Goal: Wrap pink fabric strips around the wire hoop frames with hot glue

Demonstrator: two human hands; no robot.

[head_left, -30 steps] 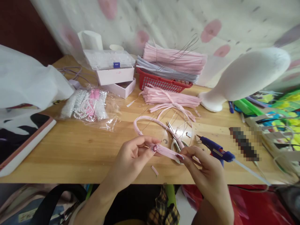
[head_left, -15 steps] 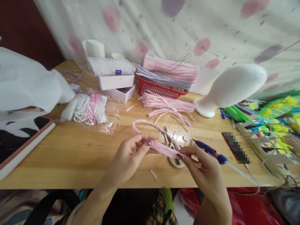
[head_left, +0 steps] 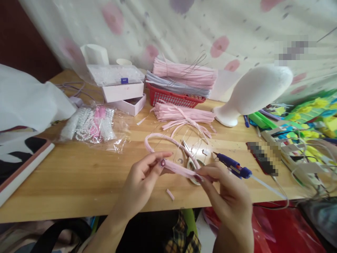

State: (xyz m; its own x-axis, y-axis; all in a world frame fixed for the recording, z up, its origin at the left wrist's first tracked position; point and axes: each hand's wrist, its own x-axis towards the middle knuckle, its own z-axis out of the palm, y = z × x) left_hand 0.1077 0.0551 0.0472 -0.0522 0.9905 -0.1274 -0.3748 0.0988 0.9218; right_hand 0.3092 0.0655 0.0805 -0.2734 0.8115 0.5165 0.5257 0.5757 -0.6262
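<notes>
Wood-grained, light-brown surface (head_left: 105, 189) before a whitish curtain with pink and purple spots (head_left: 163, 21). At the near edge, two bare hands hold a flat, pale-pink, fabric-like strip (head_left: 180, 168) above the surface. The left hand (head_left: 140, 184) pinches the strip's left end between thumb and fingers; the right hand (head_left: 229, 196) pinches its right end, so that the strip spans the gap and slopes slightly down to the right. Just beyond lie a curved, pink-wrapped band (head_left: 168, 136) and white-handled metal scissors (head_left: 188, 166), partly hidden by the strip and the right hand. A short pink offcut (head_left: 170, 194) rests nearer the edge, and a dark-blue glue gun (head_left: 229, 162) lies to the right of the scissors. Farther back, a loose bundle of pink strips (head_left: 183, 111) lies in front of a red plastic mesh basket (head_left: 173, 99) topped with further pink and pale-blue bundles. A white, smooth head form (head_left: 260, 95) tilts at right; a clear bag of white beads (head_left: 105, 123) lies at left.
</notes>
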